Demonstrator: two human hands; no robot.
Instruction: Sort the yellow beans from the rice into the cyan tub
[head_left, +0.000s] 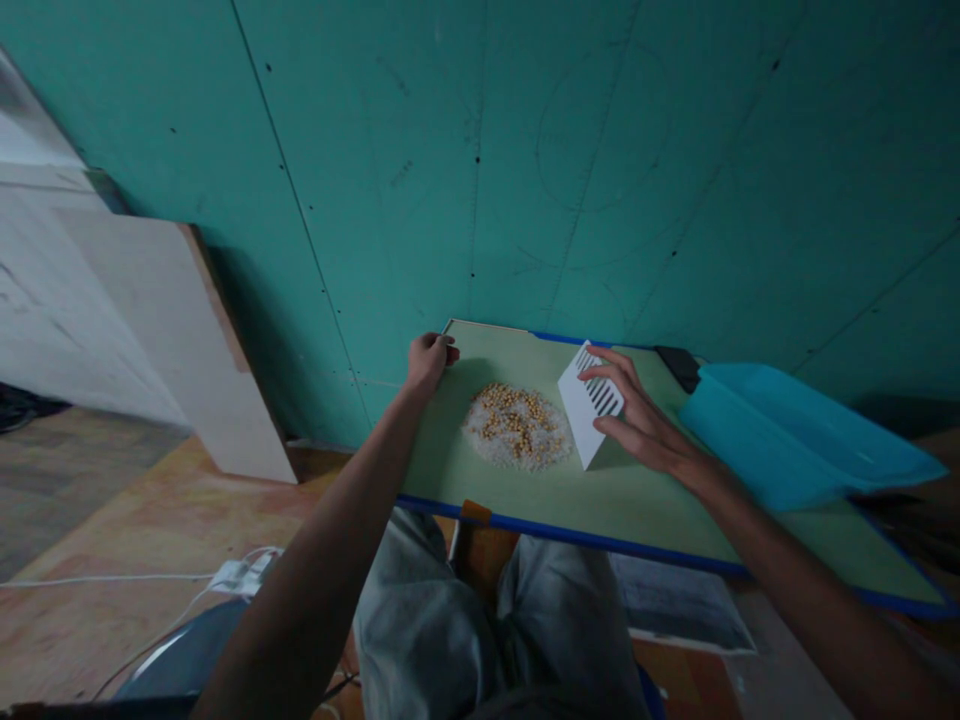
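Observation:
On the pale green tabletop (540, 500) lies a round, flat pile of yellow beans mixed with small white grains (519, 428). Just right of the pile, a white slotted plate (579, 412) stands tilted, its lower edge at the table. My right hand (634, 410) grips this plate from the right, thumb on the near side and fingers at the slotted upper part. At the table's far left edge is my left hand (433, 360), its fingers curled closed. Whether anything is inside those fingers is hidden.
A turquoise plastic bin (795, 430) sits on the table's right side, with a dark flat object (679, 368) behind it. A green wall (420, 200) rises directly behind the table. Left, a board (172, 330) leans on the wall; a white power strip (244, 575) lies below.

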